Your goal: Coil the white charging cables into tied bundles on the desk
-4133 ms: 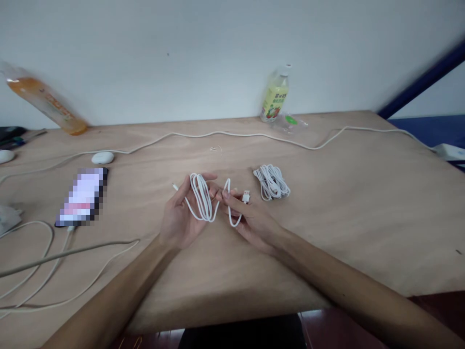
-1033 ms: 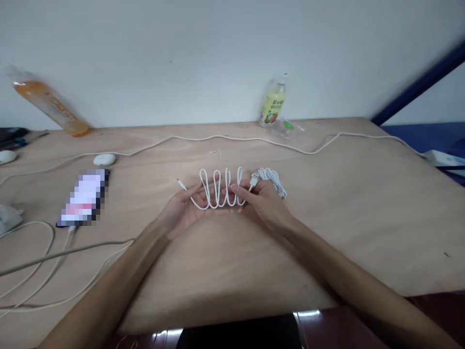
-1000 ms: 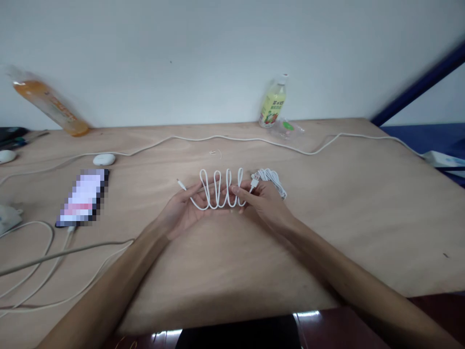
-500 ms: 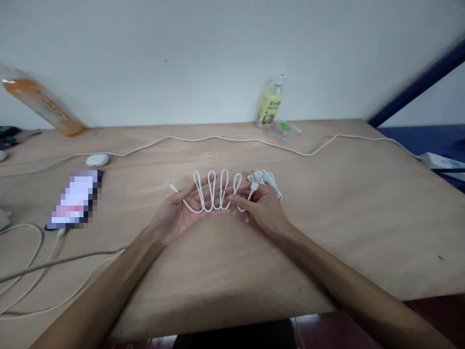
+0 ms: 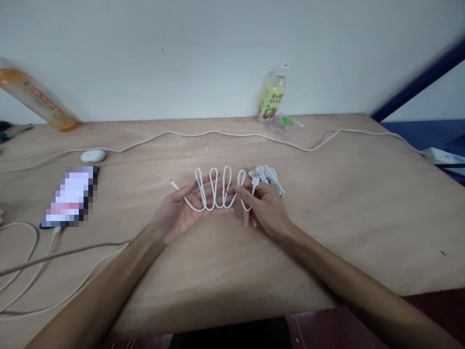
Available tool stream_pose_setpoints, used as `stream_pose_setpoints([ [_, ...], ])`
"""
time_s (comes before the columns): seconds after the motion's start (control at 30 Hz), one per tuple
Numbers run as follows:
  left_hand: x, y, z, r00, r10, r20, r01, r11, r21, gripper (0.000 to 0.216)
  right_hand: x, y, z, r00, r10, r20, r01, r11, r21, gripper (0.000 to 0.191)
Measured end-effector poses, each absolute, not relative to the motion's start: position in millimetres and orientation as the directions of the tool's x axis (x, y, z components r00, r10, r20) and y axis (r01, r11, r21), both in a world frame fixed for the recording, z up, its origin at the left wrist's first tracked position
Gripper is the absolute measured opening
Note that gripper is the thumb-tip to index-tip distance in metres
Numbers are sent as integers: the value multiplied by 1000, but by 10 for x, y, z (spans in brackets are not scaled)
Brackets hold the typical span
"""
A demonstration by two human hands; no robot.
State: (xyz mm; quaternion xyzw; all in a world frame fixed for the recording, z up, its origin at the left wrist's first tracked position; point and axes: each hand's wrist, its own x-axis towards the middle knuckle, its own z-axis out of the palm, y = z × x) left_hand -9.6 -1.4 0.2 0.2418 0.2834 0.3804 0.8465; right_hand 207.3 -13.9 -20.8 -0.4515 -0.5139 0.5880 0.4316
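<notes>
A white USB charging cable [image 5: 217, 207] is folded into several upright zigzag loops above the table. My left hand [image 5: 174, 213] lies palm up beneath it, fingers stretched to the right, with the cable across them and under the thumb; its small plug [image 5: 175, 184] sticks out past the thumb. My right hand [image 5: 267, 208] pinches the rightmost loop between thumb and fingers. The cable's USB-A plug [image 5: 255, 181] points up beside the right index finger. Just behind that hand, a coiled bundle of white cables [image 5: 271, 177] rests on the table.
A phone [image 5: 70, 196] with a cable plugged in lies at left, near a white earbud case [image 5: 93, 155]. A long white cord [image 5: 232, 133] crosses the table's back. An orange bottle [image 5: 39, 104] and a yellow-labelled bottle [image 5: 271, 99] stand by the wall, with clear plastic packaging [image 5: 286, 123].
My right hand has shifted slightly right, drawing the last loop apart from the others and widening it. My left hand keeps its hold. The camera view has tilted a little.
</notes>
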Motion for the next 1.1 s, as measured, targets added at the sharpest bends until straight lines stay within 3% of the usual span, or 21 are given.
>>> stream_pose_setpoints([
  [0.4,-129,25,12,510,815,-273,-549,553,626,56,2112,-81,-272,-430,901,-49,-161,-130,-978,48],
  [0.7,-115,-9,-52,612,753,-241,-489,600,633,54,2062,-91,-280,-292,951,-102,-76,-129,-989,48],
  [0.93,-110,-13,-81,623,750,-221,-512,605,610,54,2038,-108,-274,-174,985,-18,-5,-19,-1000,46],
  [1.1,-183,0,-76,666,720,-194,-491,620,612,55,2061,-115,-270,-198,980,0,26,5,-1000,42],
])
